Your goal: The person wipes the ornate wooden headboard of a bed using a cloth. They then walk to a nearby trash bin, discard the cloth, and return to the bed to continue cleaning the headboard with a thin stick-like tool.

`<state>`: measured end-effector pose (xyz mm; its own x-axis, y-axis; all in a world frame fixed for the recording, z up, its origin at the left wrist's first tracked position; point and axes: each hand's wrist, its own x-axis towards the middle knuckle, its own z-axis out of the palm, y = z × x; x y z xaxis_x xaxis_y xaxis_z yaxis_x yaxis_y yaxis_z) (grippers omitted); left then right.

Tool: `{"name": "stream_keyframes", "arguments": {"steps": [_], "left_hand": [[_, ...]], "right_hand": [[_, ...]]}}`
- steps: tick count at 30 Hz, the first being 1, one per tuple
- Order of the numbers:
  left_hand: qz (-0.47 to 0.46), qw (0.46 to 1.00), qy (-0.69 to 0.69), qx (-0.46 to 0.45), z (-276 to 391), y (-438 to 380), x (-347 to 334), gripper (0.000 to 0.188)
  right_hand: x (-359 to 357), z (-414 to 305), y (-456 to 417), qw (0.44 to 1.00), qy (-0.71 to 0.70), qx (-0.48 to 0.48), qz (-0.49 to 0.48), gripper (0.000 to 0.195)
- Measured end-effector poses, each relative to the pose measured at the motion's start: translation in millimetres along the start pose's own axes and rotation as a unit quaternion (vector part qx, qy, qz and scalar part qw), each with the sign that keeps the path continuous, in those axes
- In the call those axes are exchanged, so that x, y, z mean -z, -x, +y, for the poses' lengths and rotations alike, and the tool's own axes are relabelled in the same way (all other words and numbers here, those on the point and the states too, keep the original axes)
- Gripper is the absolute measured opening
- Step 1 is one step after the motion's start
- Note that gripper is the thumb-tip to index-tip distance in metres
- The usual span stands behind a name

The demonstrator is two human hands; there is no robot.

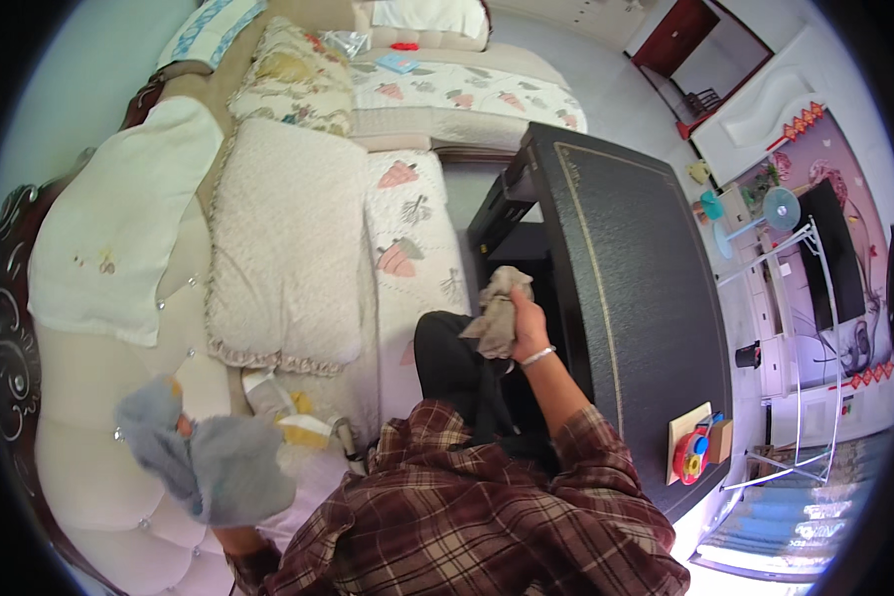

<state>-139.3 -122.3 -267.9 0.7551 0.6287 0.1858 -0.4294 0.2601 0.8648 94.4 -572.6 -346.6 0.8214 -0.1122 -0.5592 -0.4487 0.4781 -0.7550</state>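
Note:
In my right hand (530, 325) is a crumpled beige-brown cloth (498, 319), gripped beside the dark edge of a table (655, 283). My left hand (185, 426) is mostly hidden under a fluffy grey-blue cloth (242, 465); a fingertip shows where the cloth bunches. That cloth hangs in front of the tufted cream sofa back (89, 432). Below my left forearm's side lies a white and yellow item (302, 425) on the seat, partly covered. A large cream pillow (287, 238) with a ruffled edge leans on the sofa beyond it.
A floral cushion (298, 82) and a white cover cloth (127, 223) rest along the sofa. On the table's near right corner sit a red toy (690, 456) and a small box (720, 441). Past the table stand a fan (781, 208) and a white metal rack (834, 357).

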Motion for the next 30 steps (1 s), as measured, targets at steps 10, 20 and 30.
{"name": "stream_keyframes", "arguments": {"steps": [10,20,30], "left_hand": [[-0.066,0.996,0.046,0.039,-94,12,-99,0.038],[0.007,0.953,0.074,0.293,-206,-69,-322,0.052],[-0.067,0.947,-0.05,0.311,-234,-154,-512,0.043]], "right_hand": [[-28,-90,-104,0.989,0.102,0.0,-0.105,0.037],[123,-224,-290,0.972,-0.208,0.013,-0.104,0.046],[135,-198,-302,0.994,0.052,0.088,-0.026,0.03]]}}
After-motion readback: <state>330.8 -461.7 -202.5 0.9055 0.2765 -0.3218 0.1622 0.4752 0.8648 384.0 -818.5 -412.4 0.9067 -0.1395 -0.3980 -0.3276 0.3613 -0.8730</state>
